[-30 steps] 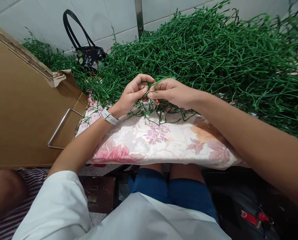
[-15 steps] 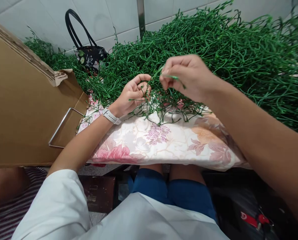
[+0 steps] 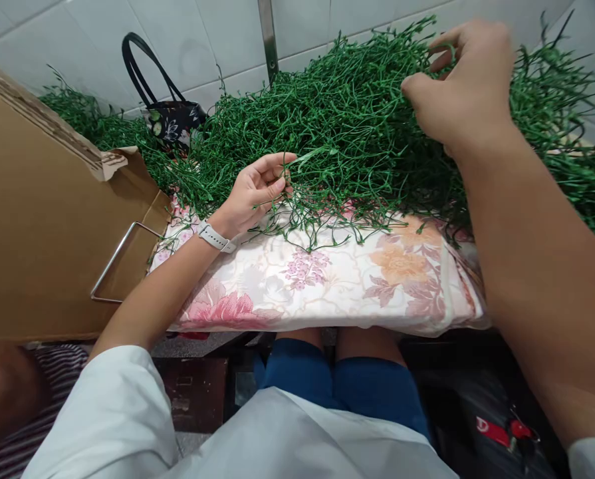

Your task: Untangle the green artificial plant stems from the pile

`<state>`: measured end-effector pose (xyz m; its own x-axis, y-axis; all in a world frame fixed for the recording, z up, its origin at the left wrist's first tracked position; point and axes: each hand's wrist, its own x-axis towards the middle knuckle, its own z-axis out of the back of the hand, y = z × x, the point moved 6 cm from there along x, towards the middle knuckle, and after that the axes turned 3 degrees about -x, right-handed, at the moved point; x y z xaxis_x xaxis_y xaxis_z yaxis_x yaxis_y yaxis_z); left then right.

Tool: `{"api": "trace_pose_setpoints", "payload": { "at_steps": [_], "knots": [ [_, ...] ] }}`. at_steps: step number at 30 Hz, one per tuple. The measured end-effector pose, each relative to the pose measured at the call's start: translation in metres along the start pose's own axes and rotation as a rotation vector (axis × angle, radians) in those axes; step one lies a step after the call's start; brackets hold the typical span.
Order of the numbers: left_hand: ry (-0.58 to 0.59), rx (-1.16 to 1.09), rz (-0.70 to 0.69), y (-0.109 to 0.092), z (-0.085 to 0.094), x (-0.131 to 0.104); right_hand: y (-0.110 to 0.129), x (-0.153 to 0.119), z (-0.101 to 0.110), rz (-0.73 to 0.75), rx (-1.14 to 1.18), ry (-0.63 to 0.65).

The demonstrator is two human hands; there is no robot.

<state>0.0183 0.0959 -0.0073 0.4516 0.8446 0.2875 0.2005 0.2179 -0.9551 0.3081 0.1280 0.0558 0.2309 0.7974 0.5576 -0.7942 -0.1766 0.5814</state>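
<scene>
Head view: left hand (image 3: 262, 189) pinches green stems (image 3: 304, 159); right hand (image 3: 464, 86), loosely curled, reaches the pile (image 3: 367, 113).

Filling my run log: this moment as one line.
left hand: pinching green stem | right hand: fingers at stem pile, hold unclear | handbag: near wall

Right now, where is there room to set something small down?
The flowered cloth is bare along its front, between the left forearm and the right forearm. Behind that, green stems crowd it back towards the tiled wall.
</scene>
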Motion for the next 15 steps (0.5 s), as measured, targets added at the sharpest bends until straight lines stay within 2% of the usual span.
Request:
{"api": "trace_pose_setpoints", "payload": {
  "at_steps": [3, 6, 8, 11, 13, 15],
  "knots": [
    [0.01, 0.001, -0.012, 0.0, 0.0, 0.0, 0.008, -0.005, 0.011, -0.121, -0.107, -0.077],
    [0.008, 0.024, -0.011, 0.002, 0.002, 0.001, 0.028, -0.016, 0.026, -0.104, -0.17, -0.149],
    [0.0, 0.021, -0.014, 0.003, 0.002, 0.001, 0.04, -0.023, 0.03, -0.025, -0.123, -0.163],
    [-0.043, -0.018, -0.03, 0.006, 0.005, 0.001, 0.062, -0.036, 0.019, 0.215, 0.113, -0.045],
    [-0.075, -0.049, -0.032, 0.008, 0.007, 0.001, 0.078, -0.048, 0.002, 0.391, 0.264, 0.106],
    [-0.09, -0.049, -0.027, 0.01, 0.01, 0.001, 0.091, -0.062, -0.018, 0.529, 0.317, 0.263]
  ]
}}
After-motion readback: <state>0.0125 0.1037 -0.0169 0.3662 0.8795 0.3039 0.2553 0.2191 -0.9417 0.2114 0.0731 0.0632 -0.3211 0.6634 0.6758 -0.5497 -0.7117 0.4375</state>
